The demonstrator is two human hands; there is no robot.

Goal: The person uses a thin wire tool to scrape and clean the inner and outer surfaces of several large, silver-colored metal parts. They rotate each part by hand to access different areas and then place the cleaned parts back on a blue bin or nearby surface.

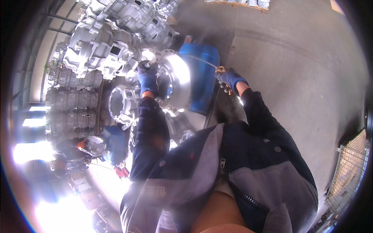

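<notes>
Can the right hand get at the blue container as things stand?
Probably yes: nothing visible blocks the gap between the right hand and the blue container, though the hand holds an orange-handled tool and depth is hard to judge.

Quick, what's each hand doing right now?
Left hand: at the edge of a metal casting; grip cannot be told.
Right hand: closed, holding an orange-handled tool.

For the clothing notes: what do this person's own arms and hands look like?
Both the left hand and right hand wear blue gloves with darker grey areas toward the ends. The jacket sleeves are long, dark and nearly black.
</notes>
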